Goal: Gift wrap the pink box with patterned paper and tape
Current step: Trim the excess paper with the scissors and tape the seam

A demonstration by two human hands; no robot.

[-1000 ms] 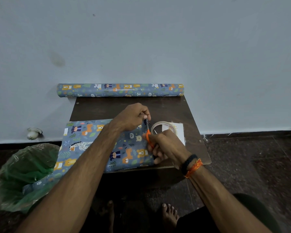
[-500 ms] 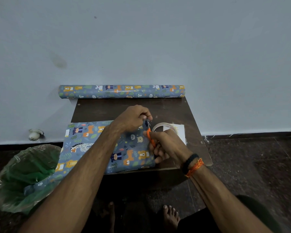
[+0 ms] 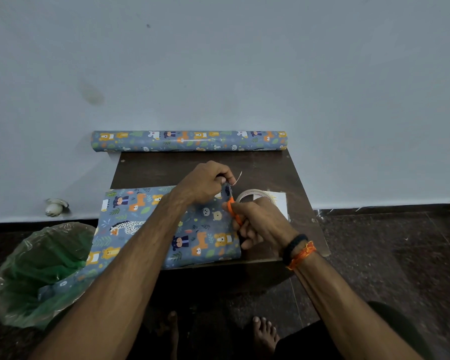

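Observation:
A flat shape covered in blue animal-patterned paper [image 3: 140, 224] lies on the small dark table [image 3: 270, 167]; no pink box shows under it. My left hand [image 3: 205, 183] pinches a short strip of clear tape [image 3: 238, 177] above the paper's far right corner. My right hand [image 3: 260, 224] grips orange-handled scissors [image 3: 231, 206], blades pointing up at the strip. The tape roll [image 3: 252, 194] lies just right of the scissors, partly behind my right hand.
A roll of the same paper [image 3: 189, 141] lies along the wall at the table's back edge. A white card [image 3: 278, 203] sits under the tape roll. A green-lined bin [image 3: 37, 271] stands on the floor at left, holding a paper offcut. My bare feet show below.
The view has shifted slightly. A short strip of tape now stands free above my left fingers. Both hands stay at the same corner.

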